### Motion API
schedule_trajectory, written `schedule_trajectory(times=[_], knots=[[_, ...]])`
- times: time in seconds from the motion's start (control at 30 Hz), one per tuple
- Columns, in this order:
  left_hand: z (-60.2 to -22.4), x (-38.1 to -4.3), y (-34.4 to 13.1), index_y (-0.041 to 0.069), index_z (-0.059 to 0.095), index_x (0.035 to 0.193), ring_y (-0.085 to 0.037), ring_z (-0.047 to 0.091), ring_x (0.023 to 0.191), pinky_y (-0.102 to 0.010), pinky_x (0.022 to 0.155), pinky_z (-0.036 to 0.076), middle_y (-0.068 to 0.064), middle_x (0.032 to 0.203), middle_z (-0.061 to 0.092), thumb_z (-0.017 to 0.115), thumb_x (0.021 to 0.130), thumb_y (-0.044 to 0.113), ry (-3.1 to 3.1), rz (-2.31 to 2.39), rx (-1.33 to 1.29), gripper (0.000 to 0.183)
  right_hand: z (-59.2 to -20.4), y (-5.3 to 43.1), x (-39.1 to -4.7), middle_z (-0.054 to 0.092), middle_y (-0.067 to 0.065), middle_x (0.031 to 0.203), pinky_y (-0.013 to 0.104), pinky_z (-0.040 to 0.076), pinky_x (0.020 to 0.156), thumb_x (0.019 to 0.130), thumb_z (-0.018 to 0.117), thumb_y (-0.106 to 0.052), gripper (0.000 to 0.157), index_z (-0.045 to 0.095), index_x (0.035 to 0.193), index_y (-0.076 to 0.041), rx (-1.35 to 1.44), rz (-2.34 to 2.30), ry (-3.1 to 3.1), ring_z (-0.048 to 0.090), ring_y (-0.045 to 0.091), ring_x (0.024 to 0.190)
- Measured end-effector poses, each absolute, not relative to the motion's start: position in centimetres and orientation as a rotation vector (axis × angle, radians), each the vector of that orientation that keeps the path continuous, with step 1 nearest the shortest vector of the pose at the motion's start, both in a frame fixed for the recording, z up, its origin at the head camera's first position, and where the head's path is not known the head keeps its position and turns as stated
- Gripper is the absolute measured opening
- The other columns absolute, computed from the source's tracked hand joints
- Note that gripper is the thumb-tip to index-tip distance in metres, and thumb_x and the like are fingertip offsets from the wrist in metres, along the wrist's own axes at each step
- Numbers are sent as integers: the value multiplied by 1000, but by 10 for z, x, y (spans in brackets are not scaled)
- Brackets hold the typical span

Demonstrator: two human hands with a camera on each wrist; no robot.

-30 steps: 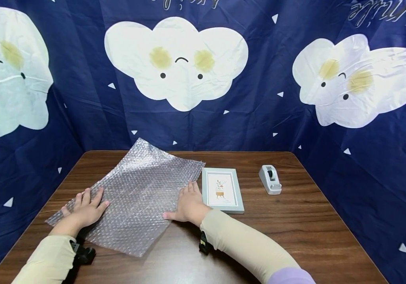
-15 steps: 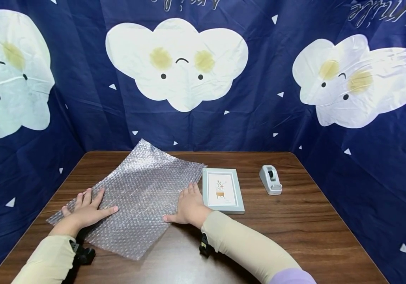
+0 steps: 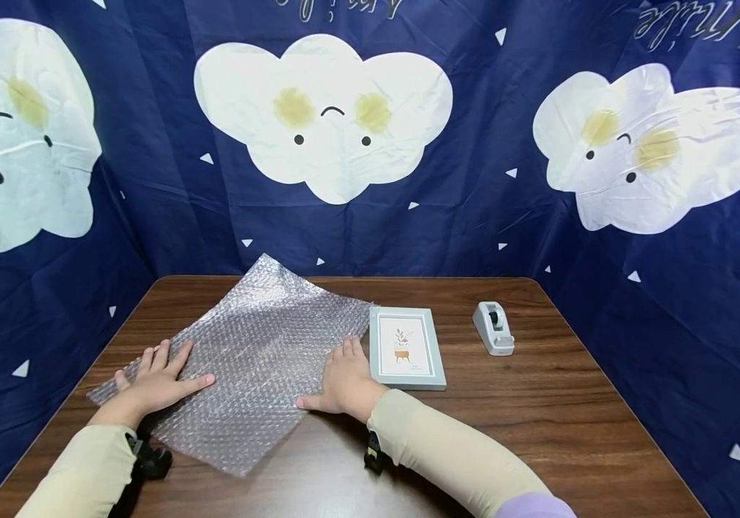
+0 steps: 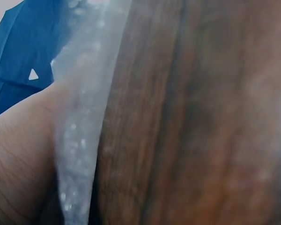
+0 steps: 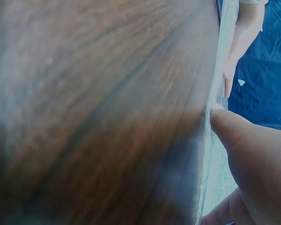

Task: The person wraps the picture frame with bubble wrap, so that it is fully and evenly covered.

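The left hand (image 3: 157, 390) lies on the left part of a glossy, dimpled sheet of clear bubble wrap (image 3: 259, 352), its grip spread with fingers straight. The sharp-cornered sheet slants across the left part of the dark, wood-grained tabletop (image 3: 557, 432). On its right side rests the right hand (image 3: 346, 381), grip likewise unclenched, fingers extended. Just beside it lies a rectangular, pale blue picture frame (image 3: 407, 347); farther right stands a smooth, white, wedge-shaped tape dispenser (image 3: 494, 332).

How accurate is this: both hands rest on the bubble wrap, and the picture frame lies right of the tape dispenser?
The side is wrong: the head view shows the picture frame left of the tape dispenser. The left hand and right hand do rest on the bubble wrap.
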State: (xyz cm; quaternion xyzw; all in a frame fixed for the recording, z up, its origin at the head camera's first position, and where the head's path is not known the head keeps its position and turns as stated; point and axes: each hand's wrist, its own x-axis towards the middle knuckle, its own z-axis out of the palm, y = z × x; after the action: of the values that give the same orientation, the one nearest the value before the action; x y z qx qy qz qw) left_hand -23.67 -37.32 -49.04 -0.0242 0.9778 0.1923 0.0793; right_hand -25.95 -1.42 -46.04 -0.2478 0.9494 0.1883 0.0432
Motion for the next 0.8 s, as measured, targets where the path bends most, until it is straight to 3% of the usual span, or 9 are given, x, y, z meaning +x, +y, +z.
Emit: schedule_trajectory(times=[0.53, 0.8], knots=[[-483, -252, -379, 5, 15, 161, -63, -8, 143, -87, 95, -12, -38, 160, -4, 57, 87, 74, 2946, 563, -2, 109, -461, -19, -255, 35, 18, 160, 49, 13, 124, 80, 22, -95, 118, 44, 153, -5, -749, 560, 2911, 25, 36, 151], [-488, -262, -382, 6, 14, 161, -62, -10, 143, -86, 96, -14, -37, 160, -7, 53, 88, 77, 2945, 532, -26, 109, -465, -20, -256, 37, 19, 159, 51, 15, 123, 79, 21, -96, 119, 47, 151, -5, -754, 545, 2942, 27, 39, 150]])
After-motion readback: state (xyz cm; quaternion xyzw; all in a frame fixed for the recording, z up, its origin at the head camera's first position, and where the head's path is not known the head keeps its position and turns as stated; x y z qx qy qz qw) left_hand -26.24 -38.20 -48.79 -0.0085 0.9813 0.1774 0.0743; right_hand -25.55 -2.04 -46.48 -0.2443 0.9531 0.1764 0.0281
